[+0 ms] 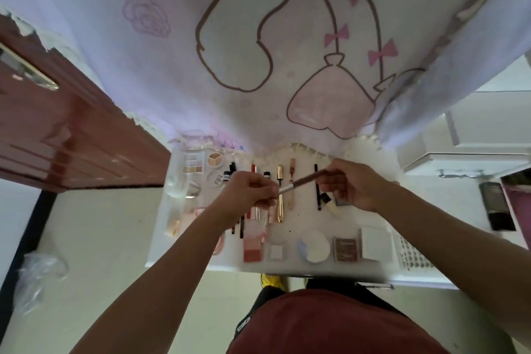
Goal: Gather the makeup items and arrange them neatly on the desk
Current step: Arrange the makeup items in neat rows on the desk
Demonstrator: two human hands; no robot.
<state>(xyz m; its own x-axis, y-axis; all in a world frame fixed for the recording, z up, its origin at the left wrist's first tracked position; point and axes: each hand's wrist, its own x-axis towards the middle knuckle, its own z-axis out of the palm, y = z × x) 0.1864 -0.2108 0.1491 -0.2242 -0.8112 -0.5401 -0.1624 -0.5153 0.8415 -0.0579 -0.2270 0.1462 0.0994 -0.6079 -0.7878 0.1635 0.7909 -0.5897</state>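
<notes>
Cartoon-rabbit curtain hangs behind the white desk, w/ a brown door on the L and white cabinets on the R. I'm watching from the head cam, looking down.

Both hands are up over the desk's mid-back area, sharing one brown pencil. Left hand has its fingers curled and pinches the silver end. Right hand grips the brown end btw thumb and fingers. The pencil is off the surface, long axis running L-R across my view, tilted: silver end lower and toward the L, brown end higher and toward the R.

Under and behind the hands lies a row of slim items, lengthwise front-to-back: a gold tube, a black pencil, plus red and black sticks partly hidden by the L hand. Back-left sit an eyeshadow palette, a round three-shade pot and a white round compact.

Front row, L to R: pink blush, small white square, round puff, brown square compact, white box. A white perforated basket sits just beside the box. The L forearm covers some pink items at the desk's L side; can't tell what they are. A clear plastic bag lies on the floor, well apart.
</notes>
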